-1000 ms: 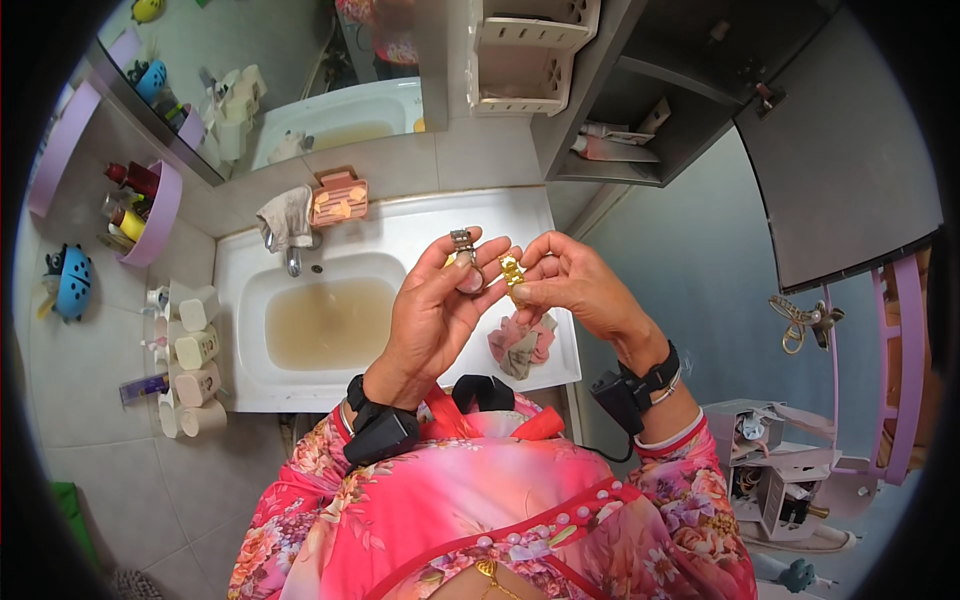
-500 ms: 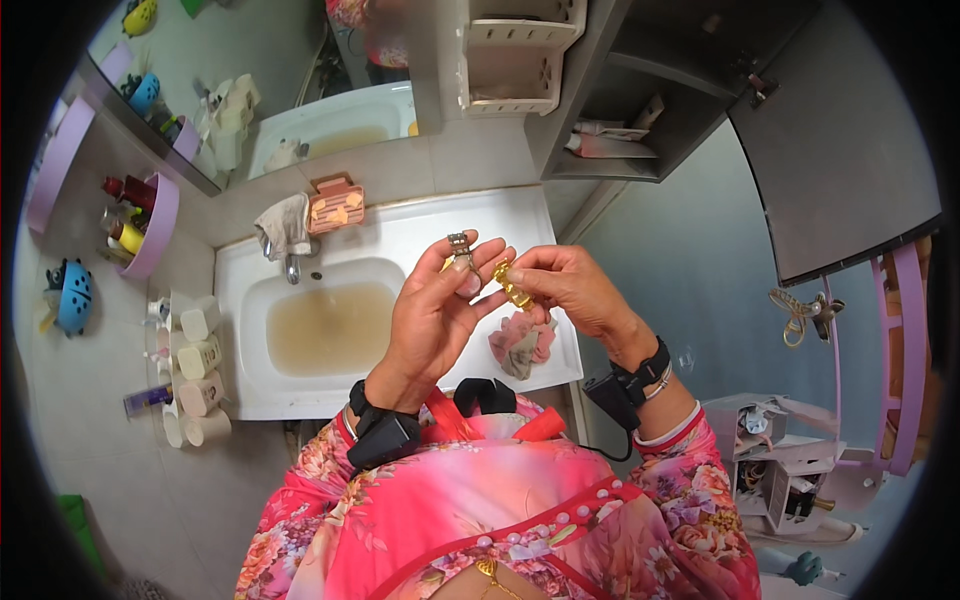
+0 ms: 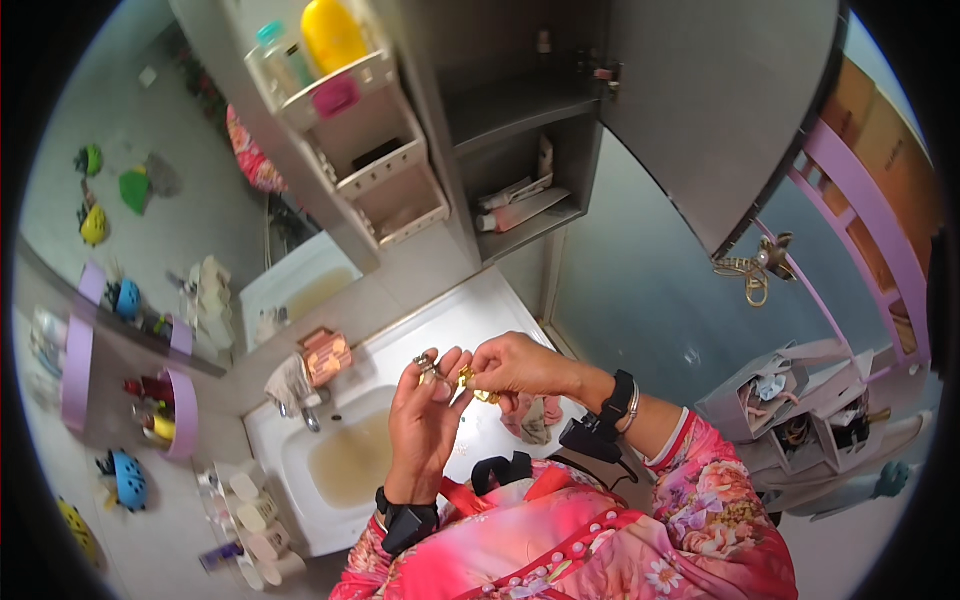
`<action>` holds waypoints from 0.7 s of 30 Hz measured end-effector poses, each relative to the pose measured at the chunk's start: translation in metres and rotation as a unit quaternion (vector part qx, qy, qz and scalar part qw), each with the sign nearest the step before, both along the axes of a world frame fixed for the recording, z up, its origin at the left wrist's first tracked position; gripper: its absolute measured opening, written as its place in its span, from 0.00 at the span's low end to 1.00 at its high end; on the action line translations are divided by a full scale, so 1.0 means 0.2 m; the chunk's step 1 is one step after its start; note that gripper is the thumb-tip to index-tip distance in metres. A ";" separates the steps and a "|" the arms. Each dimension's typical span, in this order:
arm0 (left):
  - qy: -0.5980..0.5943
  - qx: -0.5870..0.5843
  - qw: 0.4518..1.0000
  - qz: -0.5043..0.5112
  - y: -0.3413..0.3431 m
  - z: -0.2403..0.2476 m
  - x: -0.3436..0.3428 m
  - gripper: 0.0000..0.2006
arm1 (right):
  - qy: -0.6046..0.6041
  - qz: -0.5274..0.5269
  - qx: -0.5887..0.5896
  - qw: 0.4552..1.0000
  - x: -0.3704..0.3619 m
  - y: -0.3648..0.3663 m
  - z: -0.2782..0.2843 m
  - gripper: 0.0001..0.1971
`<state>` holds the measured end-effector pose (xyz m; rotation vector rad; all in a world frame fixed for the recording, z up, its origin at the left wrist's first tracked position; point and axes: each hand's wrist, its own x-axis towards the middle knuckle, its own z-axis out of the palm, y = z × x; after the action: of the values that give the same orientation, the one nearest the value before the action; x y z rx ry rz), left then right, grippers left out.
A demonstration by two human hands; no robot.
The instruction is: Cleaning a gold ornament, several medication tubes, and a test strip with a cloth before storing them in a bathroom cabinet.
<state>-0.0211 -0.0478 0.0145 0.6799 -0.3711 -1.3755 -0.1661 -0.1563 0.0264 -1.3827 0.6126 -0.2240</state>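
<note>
My left hand [image 3: 418,430] is raised over the sink's right side, palm up, its curled fingers holding a small silvery metal piece [image 3: 428,366], perhaps a clip, near the fingertips. My right hand [image 3: 520,366] comes in from the right and pinches a shiny gold-coloured metal piece [image 3: 482,394] with an irregular outline. The two hands nearly meet, and the gold piece lies close to the left fingers. Both pieces are too small to name surely. Below them is the white washbasin [image 3: 480,300] with cloudy brownish water [image 3: 350,462]. A crumpled pink and grey cloth [image 3: 535,418] lies on its right rim.
A grey cloth [image 3: 290,382] hangs over the faucet [image 3: 310,418], beside a pink soap dish [image 3: 325,355]. White cups [image 3: 262,515] line the left wall. Above, a grey cabinet [image 3: 520,110] has its door [image 3: 720,110] swung open. A white rack [image 3: 385,165] holds bottles.
The view has swung up and to the right, showing more of the rack and cabinet. My hands still hold the two metal pieces, now closer together.
</note>
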 end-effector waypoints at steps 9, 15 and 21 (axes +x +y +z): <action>-0.009 -0.003 1.000 0.012 -0.05 0.01 0.05 0.13 | -0.169 -0.070 -0.024 0.983 -0.05 -0.31 0.15 0.07; -0.005 0.016 1.000 0.018 -0.03 0.01 0.04 0.13 | -0.189 -0.243 -0.227 0.924 -0.08 -0.79 0.71 0.10; -0.031 0.021 0.999 0.036 0.00 0.03 0.06 0.13 | 0.161 -0.249 -0.375 0.878 0.21 -1.02 0.93 0.14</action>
<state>-0.0089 -0.0488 0.0204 0.7660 -0.3647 -1.2993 -0.1239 -0.3613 0.2116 -2.0093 1.2508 -0.7124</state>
